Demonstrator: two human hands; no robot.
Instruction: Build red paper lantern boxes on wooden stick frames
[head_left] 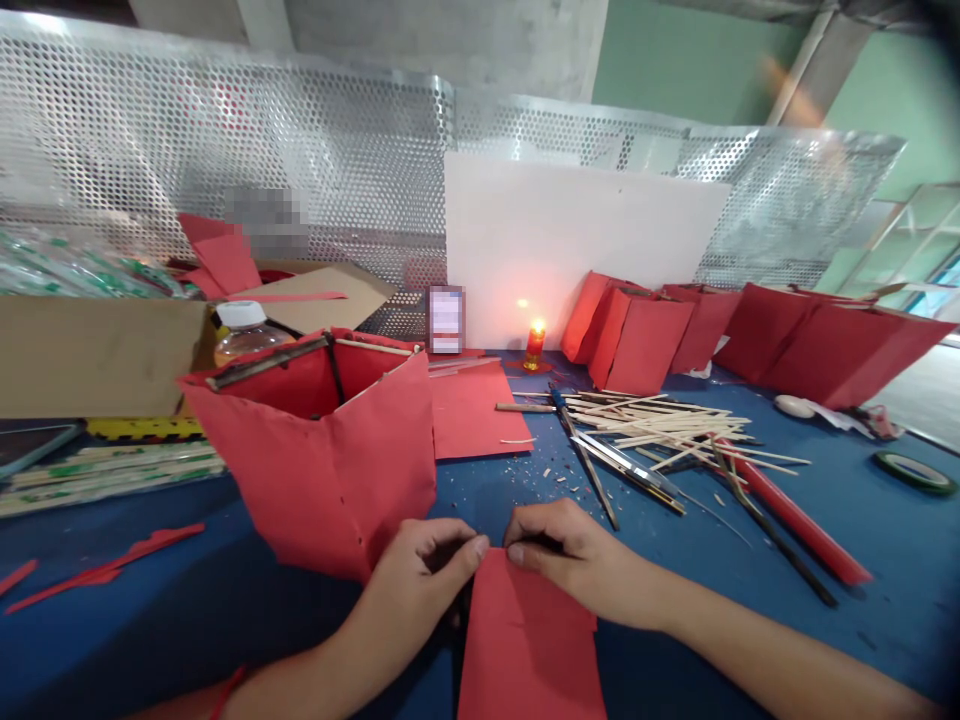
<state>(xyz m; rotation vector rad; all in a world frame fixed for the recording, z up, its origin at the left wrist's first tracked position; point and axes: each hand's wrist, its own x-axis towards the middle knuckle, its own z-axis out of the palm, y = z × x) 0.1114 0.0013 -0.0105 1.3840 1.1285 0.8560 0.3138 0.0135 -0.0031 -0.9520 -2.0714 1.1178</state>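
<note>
Pinches red sheet (532, 640), apparently not yet shaped like already-standing red boxes (646, 340), by far edge between closed fingertips of left hand (421, 568) and right hand (574, 555)

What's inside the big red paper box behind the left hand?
The red paper box shows red inner walls and a dark upright strip at the back. A dark stick and a pale stick line its rim. The front walls hide the bottom and anything there.

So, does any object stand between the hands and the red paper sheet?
Nothing visible: the left hand and the right hand pinch the red paper sheet at its top edge. An open-topped red paper box stands to the left.
</note>
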